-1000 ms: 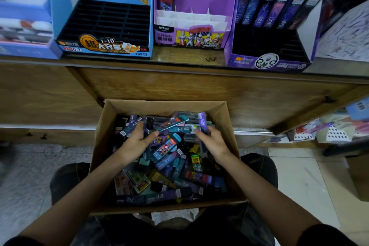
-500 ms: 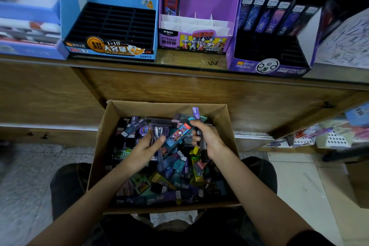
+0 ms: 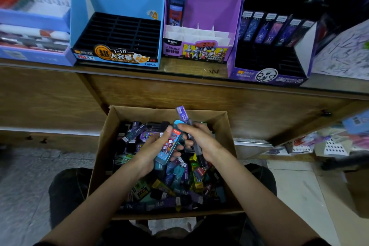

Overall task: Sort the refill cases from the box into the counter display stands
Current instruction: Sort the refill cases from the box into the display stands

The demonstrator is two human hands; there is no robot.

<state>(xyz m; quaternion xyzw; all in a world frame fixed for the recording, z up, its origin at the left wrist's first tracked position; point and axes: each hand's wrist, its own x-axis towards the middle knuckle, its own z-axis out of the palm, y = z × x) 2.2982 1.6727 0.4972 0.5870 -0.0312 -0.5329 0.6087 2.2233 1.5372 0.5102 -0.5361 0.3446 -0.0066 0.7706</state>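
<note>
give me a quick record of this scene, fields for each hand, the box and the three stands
left hand: grips teal Ultraman refill case above the box
right hand: grips purple refill case, top poking up
cardboard box: heaped with mixed refill cases
blue stand: slots empty
purple Ultraman stand: one blue case at back left
constellation stand: one row of cases at back

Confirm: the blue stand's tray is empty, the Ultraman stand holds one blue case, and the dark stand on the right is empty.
Wrong on the last: in the head view the dark stand holds a row of cases along its back. The blue stand's tray is empty; the Ultraman stand holds one blue case.
</note>
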